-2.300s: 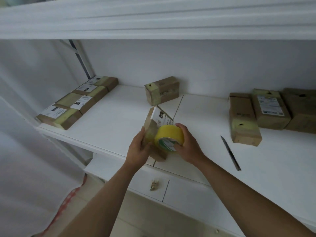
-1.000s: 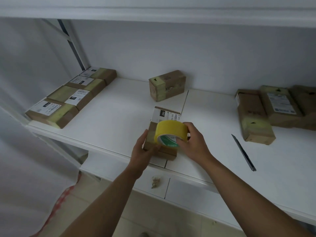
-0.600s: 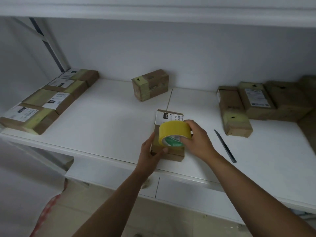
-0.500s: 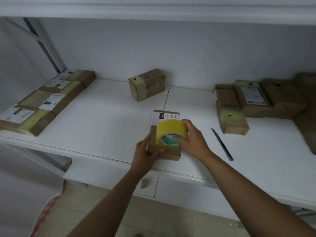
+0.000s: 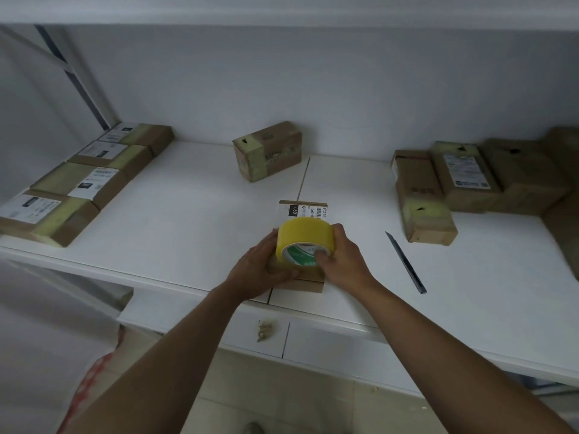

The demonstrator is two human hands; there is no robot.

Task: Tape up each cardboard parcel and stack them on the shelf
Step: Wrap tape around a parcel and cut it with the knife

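Left hand (image 5: 261, 268) gripping near end of parcel (image 5: 301, 245), right hand (image 5: 340, 257) grasping yellow tape roll (image 5: 303, 242) set on parcel top. Parcel lying flat at front of shelf (image 5: 194, 220), label up. Risk: parcel sliding off front edge under tape pull, if left grip too weak.

Parcel (image 5: 302, 211) lies at the shelf (image 5: 194, 220) front, tape roll (image 5: 302, 239) on it; knife (image 5: 405, 263) to its right; four parcels (image 5: 84, 180) in a row at left.
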